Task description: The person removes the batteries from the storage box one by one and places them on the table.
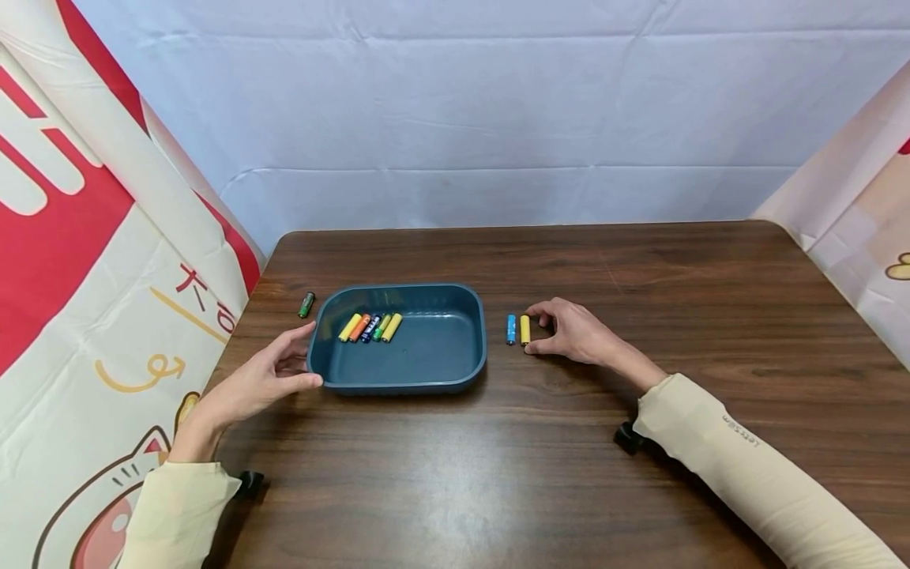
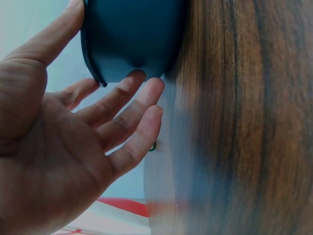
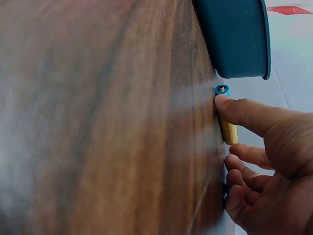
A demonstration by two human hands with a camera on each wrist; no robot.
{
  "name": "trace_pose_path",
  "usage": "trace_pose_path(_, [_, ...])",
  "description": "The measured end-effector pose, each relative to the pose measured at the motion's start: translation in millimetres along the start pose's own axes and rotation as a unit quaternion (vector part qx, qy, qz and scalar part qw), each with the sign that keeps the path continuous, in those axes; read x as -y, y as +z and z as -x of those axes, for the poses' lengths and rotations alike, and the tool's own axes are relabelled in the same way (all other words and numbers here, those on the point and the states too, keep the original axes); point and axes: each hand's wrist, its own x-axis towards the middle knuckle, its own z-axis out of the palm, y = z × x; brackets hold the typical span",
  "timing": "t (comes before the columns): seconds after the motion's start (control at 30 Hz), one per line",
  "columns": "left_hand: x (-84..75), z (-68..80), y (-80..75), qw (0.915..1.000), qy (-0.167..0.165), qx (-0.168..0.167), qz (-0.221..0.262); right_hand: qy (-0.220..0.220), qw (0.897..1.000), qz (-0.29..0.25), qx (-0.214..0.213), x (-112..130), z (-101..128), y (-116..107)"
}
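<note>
A dark teal plastic bin (image 1: 398,387) sits on the table with several batteries (image 1: 370,328) side by side in it, in yellow, orange, dark blue and green. My left hand (image 1: 266,371) rests against the bin's left end, thumb at the near corner and fingertips along the wall (image 2: 132,39). Right of the bin, my right hand (image 1: 574,332) pinches a yellow battery (image 1: 525,330) end to end between thumb and index finger. Beside that lies a blue battery (image 1: 511,329). The right wrist view shows the thumb at one end of the yellow battery (image 3: 229,133), other fingers curled.
A green battery (image 1: 306,305) lies by itself on the brown wooden table (image 1: 441,466), just beyond the bin's left end. White cloth (image 1: 483,103) hangs behind the table, and a printed curtain (image 1: 85,332) borders it on the left.
</note>
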Motion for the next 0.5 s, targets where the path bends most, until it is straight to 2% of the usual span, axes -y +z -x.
trace_pose_path(0.5, [0.0,-0.6,-0.4,0.9999,0.006,0.006,0.007,-0.007,1.000,-0.017,0.010,-0.6,2.2,-5.4])
